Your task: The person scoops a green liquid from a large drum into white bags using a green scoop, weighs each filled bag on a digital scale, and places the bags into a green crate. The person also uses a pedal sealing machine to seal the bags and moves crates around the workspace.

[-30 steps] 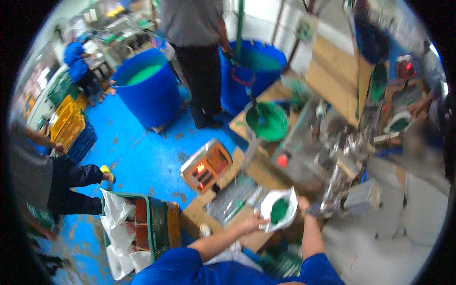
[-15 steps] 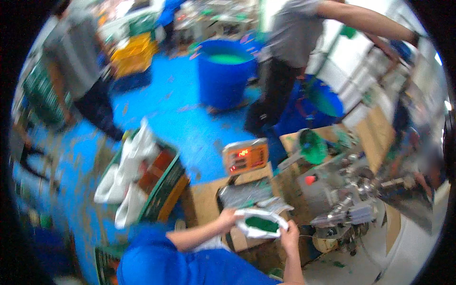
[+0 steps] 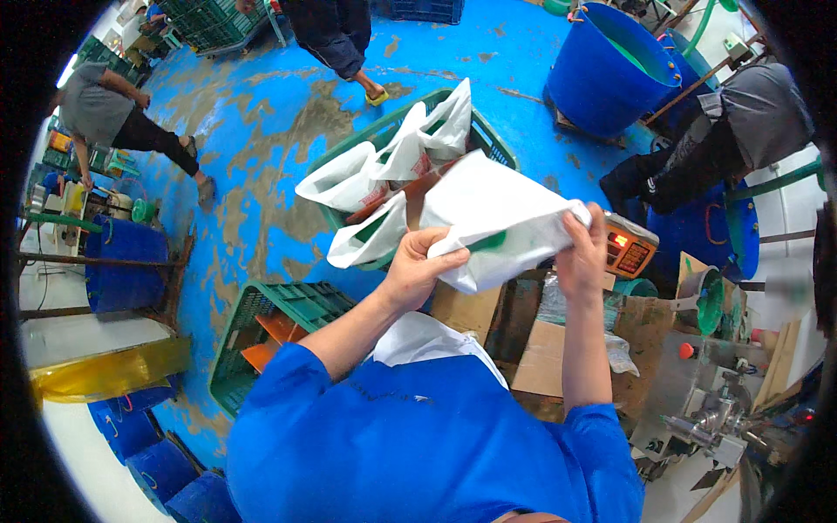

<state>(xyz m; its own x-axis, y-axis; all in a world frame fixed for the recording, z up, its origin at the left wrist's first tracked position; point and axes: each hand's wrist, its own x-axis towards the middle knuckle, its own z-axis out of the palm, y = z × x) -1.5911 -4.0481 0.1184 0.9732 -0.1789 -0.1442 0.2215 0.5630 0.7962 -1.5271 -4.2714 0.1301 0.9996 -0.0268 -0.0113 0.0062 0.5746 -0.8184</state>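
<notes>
A white plastic bag [image 3: 493, 213] with green stuff showing through it is held up in front of me by both hands. My left hand [image 3: 417, 266] grips its lower left corner, and my right hand [image 3: 582, 253] pinches its right end. Just beyond the bag stands a green crate [image 3: 488, 139] holding several filled white bags [image 3: 384, 170]. An orange weighing scale [image 3: 629, 246] with a lit display sits right of my right hand.
A second green crate [image 3: 261, 327] stands at my left on the blue floor. Cardboard [image 3: 540, 357] and a metal machine [image 3: 706, 401] are at the right. A large blue tub [image 3: 606, 70] stands far right, with a person [image 3: 724, 139] bent beside it. Two more people [image 3: 122, 118] are farther off.
My view has swung left from the machine and scale toward the crate of bags. The bag has been lifted off the bench and is now held up between both hands.
</notes>
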